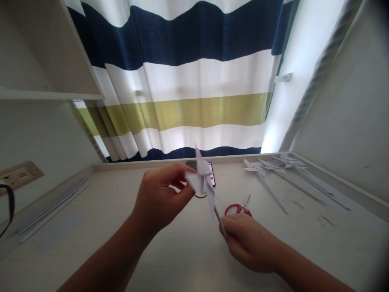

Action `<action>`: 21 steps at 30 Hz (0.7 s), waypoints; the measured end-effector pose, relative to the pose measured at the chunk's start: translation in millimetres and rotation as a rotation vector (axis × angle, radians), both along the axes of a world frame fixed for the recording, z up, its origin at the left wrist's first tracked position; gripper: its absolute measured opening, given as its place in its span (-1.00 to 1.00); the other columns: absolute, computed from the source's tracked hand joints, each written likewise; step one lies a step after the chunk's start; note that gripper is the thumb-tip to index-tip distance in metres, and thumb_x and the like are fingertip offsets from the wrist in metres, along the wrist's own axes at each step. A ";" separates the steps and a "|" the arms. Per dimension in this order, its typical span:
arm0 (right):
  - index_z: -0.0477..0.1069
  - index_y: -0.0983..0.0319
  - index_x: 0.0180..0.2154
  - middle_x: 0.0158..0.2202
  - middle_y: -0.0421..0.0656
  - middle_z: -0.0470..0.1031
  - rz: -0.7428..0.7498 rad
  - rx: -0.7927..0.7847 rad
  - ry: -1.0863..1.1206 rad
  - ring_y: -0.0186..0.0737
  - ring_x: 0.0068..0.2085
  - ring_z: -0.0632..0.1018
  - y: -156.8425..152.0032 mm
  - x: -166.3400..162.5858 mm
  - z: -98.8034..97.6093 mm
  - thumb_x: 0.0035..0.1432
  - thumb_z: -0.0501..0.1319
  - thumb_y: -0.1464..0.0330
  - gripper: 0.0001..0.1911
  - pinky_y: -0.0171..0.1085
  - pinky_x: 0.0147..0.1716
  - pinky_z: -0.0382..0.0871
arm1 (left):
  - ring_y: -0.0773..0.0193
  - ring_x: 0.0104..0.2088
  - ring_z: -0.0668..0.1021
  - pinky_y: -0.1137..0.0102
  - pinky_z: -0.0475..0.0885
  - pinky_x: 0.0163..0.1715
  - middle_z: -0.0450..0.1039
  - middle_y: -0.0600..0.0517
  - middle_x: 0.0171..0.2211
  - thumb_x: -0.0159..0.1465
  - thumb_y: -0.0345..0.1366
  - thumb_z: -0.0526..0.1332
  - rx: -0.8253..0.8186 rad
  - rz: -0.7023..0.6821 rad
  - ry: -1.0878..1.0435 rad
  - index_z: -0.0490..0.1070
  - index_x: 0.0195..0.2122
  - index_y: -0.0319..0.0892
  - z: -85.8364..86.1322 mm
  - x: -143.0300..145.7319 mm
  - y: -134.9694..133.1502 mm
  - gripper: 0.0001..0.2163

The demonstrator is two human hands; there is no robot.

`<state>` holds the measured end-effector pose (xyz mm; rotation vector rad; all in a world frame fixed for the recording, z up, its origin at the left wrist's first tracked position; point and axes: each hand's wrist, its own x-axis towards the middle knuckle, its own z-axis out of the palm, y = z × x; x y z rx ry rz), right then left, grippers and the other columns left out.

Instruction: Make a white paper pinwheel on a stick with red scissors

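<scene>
A white paper pinwheel (203, 180) is held up above the middle of the table, its blades slightly blurred. My right hand (247, 241) is closed round the pinwheel's thin paper stick (219, 219), which slants down from behind the blades. At the left blade, my left hand (165, 194) has thumb and fingers pinched together at the paper edge. Just beyond my right hand lie red-handled scissors (238, 209). A phone (212, 174) with a lit screen is partly hidden behind the pinwheel.
Several finished pinwheels (255, 167) on sticks lie at the back right, with small thin wooden bits (327, 220) nearer. Long rolled paper sticks (57, 207) and a flat paper sheet (59, 230) lie at the left. A striped curtain (182, 81) hangs behind the table.
</scene>
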<state>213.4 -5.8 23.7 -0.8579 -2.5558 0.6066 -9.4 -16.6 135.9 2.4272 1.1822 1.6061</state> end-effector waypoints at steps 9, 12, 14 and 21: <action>0.10 0.20 -0.46 -0.44 -0.21 0.33 -0.001 -0.036 0.003 -0.30 -0.42 0.33 -1.0 -0.9 0.2 0.01 0.07 0.52 -0.85 -0.30 -0.41 0.09 | 0.28 -0.47 0.59 0.50 0.50 -0.52 0.59 0.02 -0.42 -0.01 -0.42 0.42 -0.091 -0.089 -0.074 0.55 -0.30 -0.19 -7.4 -7.1 11.7 -0.78; 0.07 0.20 -0.46 -0.46 -0.22 0.31 -0.009 -0.039 0.009 -0.31 -0.43 0.31 -0.6 -0.8 0.0 0.01 0.07 0.52 -0.83 -0.30 -0.43 0.08 | 0.29 -0.47 0.58 0.52 0.50 -0.52 0.59 0.03 -0.40 -0.02 -0.40 0.43 -0.106 -0.113 -0.061 0.56 -0.28 -0.19 -8.4 -9.9 14.9 -0.76; 0.06 0.19 -0.46 -0.47 -0.23 0.29 -0.014 -0.047 0.008 -0.32 -0.44 0.30 -0.2 -0.5 -0.3 0.01 0.07 0.53 -0.82 -0.31 -0.44 0.07 | 0.29 -0.46 0.58 0.52 0.51 -0.51 0.58 0.02 -0.40 -0.01 -0.39 0.43 -0.128 -0.140 -0.063 0.55 -0.30 -0.20 -8.8 -12.0 16.9 -0.78; 0.06 0.19 -0.46 -0.48 -0.25 0.28 -0.021 -0.051 -0.004 -0.33 -0.46 0.28 -0.2 1.0 0.0 0.02 0.06 0.53 -0.82 -0.31 -0.45 0.07 | 0.30 -0.50 0.57 0.53 0.47 -0.56 0.57 0.01 -0.45 0.03 -0.38 0.39 -0.159 -0.145 -0.059 0.55 -0.35 -0.21 -7.2 -13.4 21.6 -0.86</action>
